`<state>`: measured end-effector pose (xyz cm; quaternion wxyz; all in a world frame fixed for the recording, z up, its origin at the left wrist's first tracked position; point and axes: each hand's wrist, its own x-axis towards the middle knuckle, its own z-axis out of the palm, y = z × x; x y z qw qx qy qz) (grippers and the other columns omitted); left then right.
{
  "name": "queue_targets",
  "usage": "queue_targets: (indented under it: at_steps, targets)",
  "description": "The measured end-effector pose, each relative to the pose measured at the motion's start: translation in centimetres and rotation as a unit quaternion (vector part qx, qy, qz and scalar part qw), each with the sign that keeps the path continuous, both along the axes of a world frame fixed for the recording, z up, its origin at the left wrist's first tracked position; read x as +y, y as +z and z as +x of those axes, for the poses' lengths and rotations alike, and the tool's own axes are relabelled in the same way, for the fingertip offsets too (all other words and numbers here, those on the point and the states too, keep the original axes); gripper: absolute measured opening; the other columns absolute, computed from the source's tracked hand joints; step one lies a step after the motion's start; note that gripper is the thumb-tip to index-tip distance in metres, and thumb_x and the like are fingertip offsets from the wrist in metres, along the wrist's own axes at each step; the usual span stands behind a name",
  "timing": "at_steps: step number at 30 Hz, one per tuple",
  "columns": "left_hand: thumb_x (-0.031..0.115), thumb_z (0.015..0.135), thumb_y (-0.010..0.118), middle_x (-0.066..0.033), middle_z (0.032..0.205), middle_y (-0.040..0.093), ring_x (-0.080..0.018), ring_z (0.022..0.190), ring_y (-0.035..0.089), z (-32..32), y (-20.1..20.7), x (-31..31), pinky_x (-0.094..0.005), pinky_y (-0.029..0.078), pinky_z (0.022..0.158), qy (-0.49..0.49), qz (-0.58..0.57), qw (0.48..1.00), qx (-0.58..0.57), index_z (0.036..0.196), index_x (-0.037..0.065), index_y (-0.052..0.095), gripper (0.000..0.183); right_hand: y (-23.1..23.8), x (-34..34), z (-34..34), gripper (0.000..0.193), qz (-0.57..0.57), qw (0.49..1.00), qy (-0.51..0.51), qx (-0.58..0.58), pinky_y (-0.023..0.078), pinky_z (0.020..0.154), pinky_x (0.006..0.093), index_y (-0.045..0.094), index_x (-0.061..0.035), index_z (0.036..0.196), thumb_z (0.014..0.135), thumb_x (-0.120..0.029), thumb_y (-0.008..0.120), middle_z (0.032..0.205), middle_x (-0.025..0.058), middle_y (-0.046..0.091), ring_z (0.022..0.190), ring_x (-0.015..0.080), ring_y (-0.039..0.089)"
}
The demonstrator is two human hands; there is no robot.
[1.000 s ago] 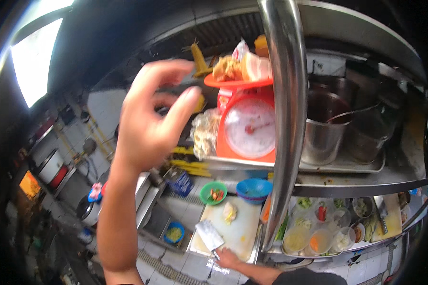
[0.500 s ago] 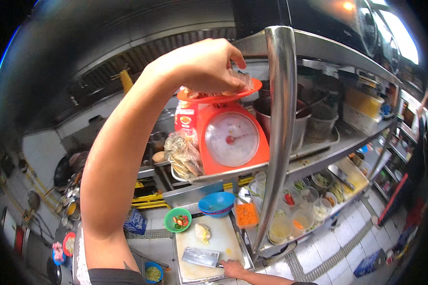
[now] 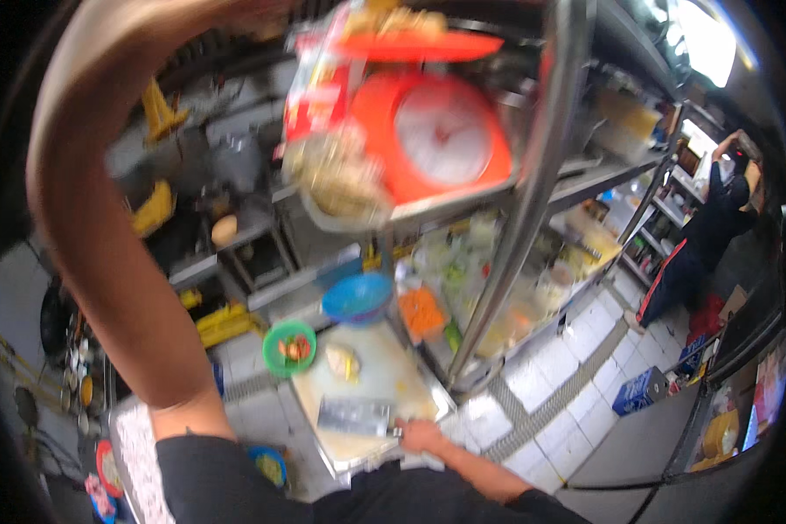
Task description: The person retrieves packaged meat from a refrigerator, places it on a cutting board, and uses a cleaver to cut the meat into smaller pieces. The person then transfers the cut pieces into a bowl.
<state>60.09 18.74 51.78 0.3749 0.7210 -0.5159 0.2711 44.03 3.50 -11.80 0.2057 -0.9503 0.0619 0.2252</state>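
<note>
My right hand (image 3: 422,435) is closed round the handle of a cleaver (image 3: 354,417), whose blade lies flat on the white cutting board (image 3: 406,371). A pale lump of food (image 3: 341,360) sits on the board beyond the blade. Raised high at the left, my left arm bends over at the top edge, where only a blurred part of my left hand (image 3: 236,9) shows and its fingers are hidden. Nearby stands an orange-red dial scale (image 3: 380,122), with pale brown food (image 3: 397,22) on its orange pan (image 3: 428,46).
Behind the board are a green bowl (image 3: 276,358) of chopped red and green pieces and blue bowls (image 3: 355,299). A steel post (image 3: 520,236) rises beside the shelf. Plastic-bagged food (image 3: 332,170) leans by the scale. Another person (image 3: 703,227) stands far right.
My view has turned right and down. My left hand has left the scale pan and moved up and left to the top edge. My right hand still grips the cleaver.
</note>
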Motion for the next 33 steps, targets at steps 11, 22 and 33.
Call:
queue_targets:
  at_steps: [11, 22, 33]
  targets:
    - [0.0, 0.08, 0.078, -0.0077, 0.093, 0.07, -0.014, 0.08, 0.065, -2.6, -67.3, 10.1, -0.0309, 0.053, 0.074, 0.127, -0.094, 0.722, 0.674, 0.106, -0.005, 0.065, 0.029, 3.3, -1.2, -7.6, 0.029, 0.329, 0.891, -0.312, 0.04, 0.043, 0.048, 0.028, 0.055, -0.0062, 0.079, 0.096, -0.028, 0.065, 0.06, 0.0022, 0.057, 0.051, 0.0112, 0.058]
    - [0.0, 0.076, 0.076, -0.0148, 0.097, 0.069, -0.0273, 0.079, 0.064, -4.5, -68.6, 6.1, -0.0384, 0.052, 0.075, 0.03, 0.044, 0.845, 0.532, 0.104, 0.001, 0.07, 0.029, 2.2, 0.0, -6.8, 0.035, 0.258, 0.897, -0.359, 0.029, 0.047, 0.05, 0.0306, 0.057, -0.0013, 0.094, 0.099, -0.036, 0.061, 0.062, 0.004, 0.055, 0.051, 0.0123, 0.056]
    - [0.005, 0.071, 0.079, -0.0166, 0.112, 0.064, -0.0326, 0.103, 0.064, 0.0, -66.2, 6.1, -0.0409, 0.052, 0.089, 0.005, 0.178, 0.845, 0.504, 0.117, 0.001, 0.066, 0.048, 2.9, -0.6, -5.1, 0.025, 0.067, 0.968, -0.222, -0.1, 0.051, 0.068, 0.049, 0.057, 0.0012, 0.102, 0.096, -0.023, 0.06, 0.082, 0.0222, 0.068, 0.073, 0.0423, 0.065]
